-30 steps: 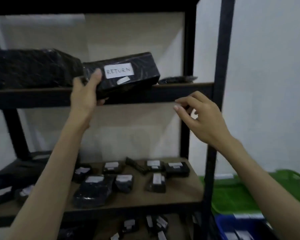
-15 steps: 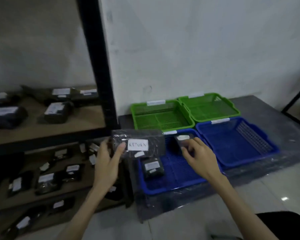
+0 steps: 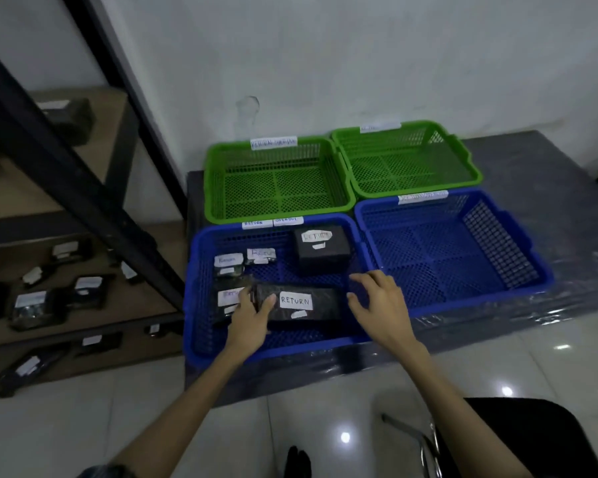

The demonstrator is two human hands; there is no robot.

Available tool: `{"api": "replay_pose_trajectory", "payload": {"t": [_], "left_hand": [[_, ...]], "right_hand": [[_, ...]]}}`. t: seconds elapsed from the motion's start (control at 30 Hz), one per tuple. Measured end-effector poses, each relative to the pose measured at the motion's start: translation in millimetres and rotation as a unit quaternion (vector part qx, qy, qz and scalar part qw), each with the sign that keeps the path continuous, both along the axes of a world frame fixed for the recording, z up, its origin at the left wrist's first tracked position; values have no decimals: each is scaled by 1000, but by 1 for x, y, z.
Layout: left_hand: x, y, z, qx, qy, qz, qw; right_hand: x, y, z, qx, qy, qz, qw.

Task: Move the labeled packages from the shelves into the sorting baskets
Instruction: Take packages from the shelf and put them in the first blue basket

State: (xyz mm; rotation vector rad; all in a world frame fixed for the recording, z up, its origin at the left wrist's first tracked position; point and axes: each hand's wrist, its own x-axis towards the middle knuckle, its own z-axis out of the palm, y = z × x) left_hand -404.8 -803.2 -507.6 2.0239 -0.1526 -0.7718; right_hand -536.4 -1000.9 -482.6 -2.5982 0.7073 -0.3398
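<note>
Package [image 3: 301, 305], long, black and wrapped, lies in the near-left blue basket [image 3: 201, 350] with its long axis running left to right, parallel to the basket's near rim; its white "RETURN" label [image 3: 296, 300] faces up and reads upright toward the viewer.

Four other packages share this basket: a blocky one [image 3: 320, 250] toward the far right corner, two small ones [image 3: 228, 265] [image 3: 261, 256] side by side toward the far left, and one [image 3: 229, 300] at the left, partly under the long package and the left hand. Each carries a white label.

Baskets number four, in a two-by-two block on a dark sheet [image 3: 549, 236]: two green [image 3: 211, 188] [image 3: 463, 153] against the wall, two blue nearer, the second blue one [image 3: 539, 270] to the right. Each has a white tag on its far rim.

Left hand [image 3: 251, 320] holds the left end of the long package, thumb [image 3: 269, 303] laid on top beside the label, the other fingers curled around the end.

Right hand [image 3: 382, 305] hovers just beside the package's right end, fingers [image 3: 359, 278] spread and slightly bent, holding nothing; whether a fingertip touches the wrap cannot be told.

Shelves [image 3: 83, 215] at the left carry further labelled packages [image 3: 35, 307], too dim to count.
</note>
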Motion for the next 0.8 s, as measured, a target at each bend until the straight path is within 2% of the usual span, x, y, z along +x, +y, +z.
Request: {"api": "replay_pose_trajectory", "payload": {"t": [0.1,0.23,0.33,0.4,0.47,0.5,0.63,0.8], "left_hand": [[-7,-12,-3,41,52,-31,997],[3,-9,-8,158,22,-133,978],[5,-9,-4,266,-83,-217,935],[1,-14,2,308,-176,-228,907],[-2,-20,0,298,-254,-238,889],[-3,-24,-2,277,-261,-256,888],[-7,-38,-11,185,-164,-319,915],[-2,-35,-16,154,-157,-312,924]], "right_hand": [[0,-7,-8,-34,-10,-3,999],[-1,-8,-21,7,-9,-9,1000],[-1,-1,-32,7,-8,-13,1000],[-2,3,-39,-15,-5,-14,1000],[-3,4,-42,-30,-6,-21,999],[-3,3,-42,-30,-7,-25,999],[-3,2,-42,-20,-4,-22,1000],[-1,2,-41,-18,6,-26,999]]}}
